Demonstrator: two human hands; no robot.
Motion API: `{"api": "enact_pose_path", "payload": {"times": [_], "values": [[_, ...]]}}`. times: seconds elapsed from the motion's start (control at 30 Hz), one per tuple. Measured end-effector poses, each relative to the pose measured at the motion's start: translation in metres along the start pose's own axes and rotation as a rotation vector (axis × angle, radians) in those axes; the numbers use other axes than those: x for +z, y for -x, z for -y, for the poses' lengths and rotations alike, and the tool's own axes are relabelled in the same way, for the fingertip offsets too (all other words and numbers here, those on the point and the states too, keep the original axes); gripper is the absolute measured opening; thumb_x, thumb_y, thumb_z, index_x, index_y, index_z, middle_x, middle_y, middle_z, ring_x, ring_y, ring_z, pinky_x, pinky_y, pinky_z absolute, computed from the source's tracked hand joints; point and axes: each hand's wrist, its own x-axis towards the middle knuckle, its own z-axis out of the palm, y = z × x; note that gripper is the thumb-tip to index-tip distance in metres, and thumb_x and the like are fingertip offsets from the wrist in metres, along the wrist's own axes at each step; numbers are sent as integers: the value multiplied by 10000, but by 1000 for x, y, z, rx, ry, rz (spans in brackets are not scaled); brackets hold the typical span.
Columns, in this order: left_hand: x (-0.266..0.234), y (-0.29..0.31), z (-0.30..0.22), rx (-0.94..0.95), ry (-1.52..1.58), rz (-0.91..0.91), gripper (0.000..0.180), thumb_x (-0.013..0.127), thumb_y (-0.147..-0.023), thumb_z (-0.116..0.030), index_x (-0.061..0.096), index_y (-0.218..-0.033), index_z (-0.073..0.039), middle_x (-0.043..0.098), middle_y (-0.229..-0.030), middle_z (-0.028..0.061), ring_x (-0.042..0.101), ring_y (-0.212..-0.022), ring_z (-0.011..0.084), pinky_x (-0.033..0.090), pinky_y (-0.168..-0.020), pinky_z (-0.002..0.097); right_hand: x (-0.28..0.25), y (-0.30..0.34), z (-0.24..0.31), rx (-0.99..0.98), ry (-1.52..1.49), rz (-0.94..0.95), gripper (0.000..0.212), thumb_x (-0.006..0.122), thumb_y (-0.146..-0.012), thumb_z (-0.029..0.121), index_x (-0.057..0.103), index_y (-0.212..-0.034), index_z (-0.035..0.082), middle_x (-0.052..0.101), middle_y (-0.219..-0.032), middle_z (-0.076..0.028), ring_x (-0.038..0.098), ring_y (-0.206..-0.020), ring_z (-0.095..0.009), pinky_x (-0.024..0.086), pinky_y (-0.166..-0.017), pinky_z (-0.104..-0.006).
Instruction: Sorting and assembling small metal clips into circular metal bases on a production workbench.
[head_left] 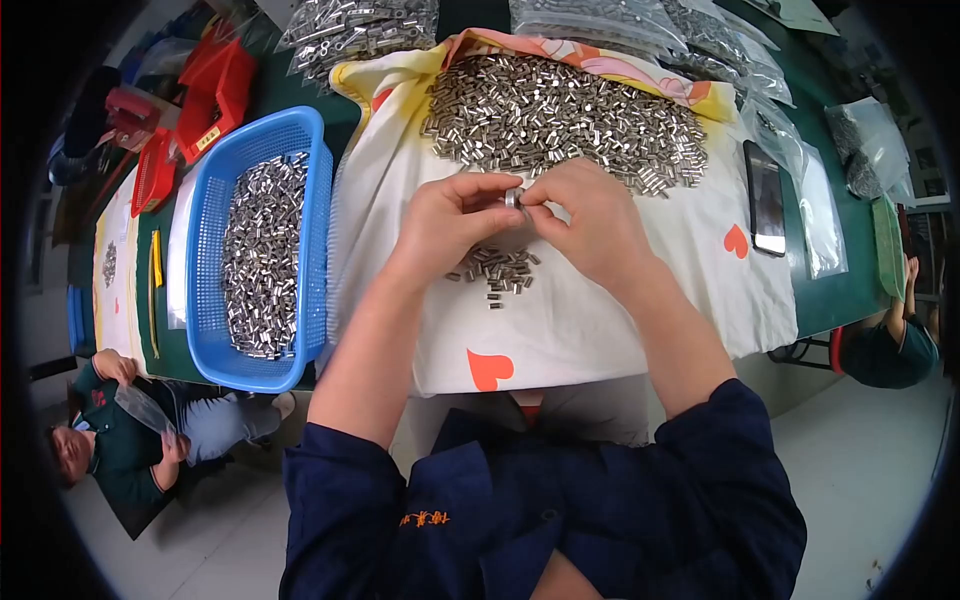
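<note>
Over the cloth, my left hand [460,222] and my right hand [583,215] meet, both with fingers closed. Between their fingertips is a small silvery metal cylinder [513,198], which both hands grip. Just beneath them lies a small group of metal cylinders [497,268] on the white cloth [580,330]. A large heap of similar short metal cylinders [570,115] spreads behind my hands. The pieces right under my fingers are partly hidden.
To the left stands a blue plastic basket [197,250] with many metal pieces inside. Clear bags of metal parts [360,35] line the back. A phone [764,200] lies at the right. Red bins [215,95] sit far left. One person [130,440] holds a plastic bag; another sits far right.
</note>
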Motion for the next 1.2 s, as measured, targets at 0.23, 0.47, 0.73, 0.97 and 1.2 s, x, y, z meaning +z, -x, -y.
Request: {"api": "enact_pose_path", "payload": {"times": [0.23,0.47,0.73,0.97,1.2], "values": [[1,-1,-2,-30,-115,-77,307,651,-727,-25,576,-1023,10,619,-819,31,553,-722,57,456,-642,184,11,0,-4,-78,71,-103,72,610,-645,20,558,-687,44,566,-687,-68,538,-678,-238,436,-609,-333],[-1,1,-4,-49,-107,-63,308,651,-726,-27,577,-1022,14,622,-826,45,560,-726,65,461,-646,189,7,0,3,-20,37,-70,53,610,-660,27,571,-694,38,569,-695,-74,548,-673,-219,438,-607,-310],[2,5,-15,-50,18,40,307,661,-703,0,589,-1001,16,614,-841,44,561,-737,63,462,-654,187,-10,-3,-8,448,-530,175,113,660,-677,88,569,-717,35,565,-658,3,498,-592,-70,414,-544,-223],[2,7,-7,-158,-43,161,311,680,-682,-3,608,-985,-13,576,-756,-14,525,-677,40,446,-622,174,-23,-9,-20,573,-649,287,125,678,-671,93,574,-721,46,544,-642,26,474,-595,-39,388,-532,-193],[6,8,-13,-197,-199,259,318,644,-693,48,584,-1003,15,591,-832,9,551,-727,53,473,-666,190,-7,-3,-34,196,254,-23,69,602,-692,100,605,-750,63,571,-685,-67,537,-686,-217,427,-648,-325]]}}
